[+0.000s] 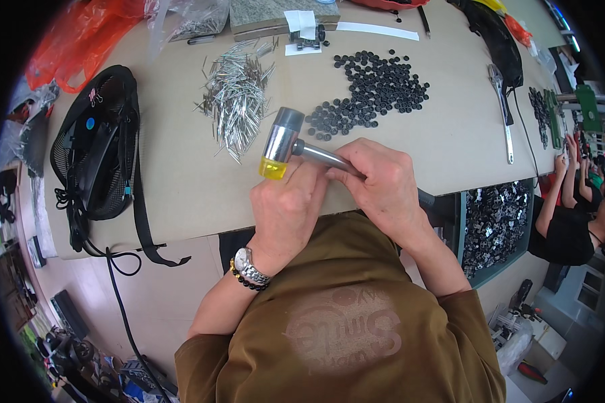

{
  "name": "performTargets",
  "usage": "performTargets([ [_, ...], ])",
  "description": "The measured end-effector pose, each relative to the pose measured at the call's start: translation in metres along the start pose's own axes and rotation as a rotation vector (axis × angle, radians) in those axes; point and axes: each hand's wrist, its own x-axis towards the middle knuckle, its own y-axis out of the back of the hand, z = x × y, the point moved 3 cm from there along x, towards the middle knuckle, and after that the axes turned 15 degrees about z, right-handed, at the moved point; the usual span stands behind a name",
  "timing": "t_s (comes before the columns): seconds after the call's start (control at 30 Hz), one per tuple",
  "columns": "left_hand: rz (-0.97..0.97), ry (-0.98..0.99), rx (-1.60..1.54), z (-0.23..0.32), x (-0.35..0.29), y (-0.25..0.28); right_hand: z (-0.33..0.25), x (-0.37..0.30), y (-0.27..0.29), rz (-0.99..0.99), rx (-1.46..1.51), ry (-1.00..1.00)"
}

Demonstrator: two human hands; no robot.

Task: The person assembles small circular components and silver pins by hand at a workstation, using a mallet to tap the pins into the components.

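My right hand (pixel 384 187) is closed around the handle of a two-faced mallet (pixel 280 142). The mallet has a silver head with a grey face at the top and a clear yellow face at the bottom. My left hand (pixel 286 201) is directly below the mallet, its fingers curled in and partly covered by the head and handle. What it holds, if anything, is hidden. Just beyond the hands, a heap of thin silver metal pins (pixel 238 97) lies to the left. Many small black round caps (pixel 386 87) are spread to the right.
A mesh bag (pixel 97 148) with a dangling strap occupies the table's left side. At the back rest a stone block (pixel 265 19) and small black parts on white paper. A wrench (pixel 503 114) lies right; a bin (pixel 462 235) of black metal pieces stands below. Other people are at far right.
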Motion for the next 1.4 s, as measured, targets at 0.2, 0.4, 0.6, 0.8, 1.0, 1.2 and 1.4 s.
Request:
performTargets([
  [0.2,0.01,0.002,-0.012,0.0001,0.0005,0.0009,0.0014,0.001,0.0011,-0.027,0.007,-0.024],
  [0.4,-0.006,0.02,-0.007,0.0013,0.0022,0.0012,0.0007,0.0013,-0.0006,-0.015,-0.015,-0.001],
  [0.6,0.001,0.022,-0.016,0.0004,0.0007,0.0018,0.0004,0.0,-0.0019,-0.005,-0.015,0.002],
  [0.8,-0.01,-0.002,0.011,-0.0015,0.0003,0.0021,-0.0011,-0.0005,-0.0019,0.01,-0.054,0.066],
  [1.0,-0.013,0.05,-0.024,0.0002,0.0007,0.0015,0.0006,0.0005,-0.0016,-0.004,-0.018,0.031],
  [1.2,-0.016,-0.034,0.047,-0.0082,-0.0044,-0.0005,-0.0069,0.001,-0.0032,0.105,-0.044,0.16],
  [1.4,0.04,0.054,0.022,-0.0063,-0.0041,0.0006,0.0005,0.0034,0.0043,-0.075,0.078,0.001],
])
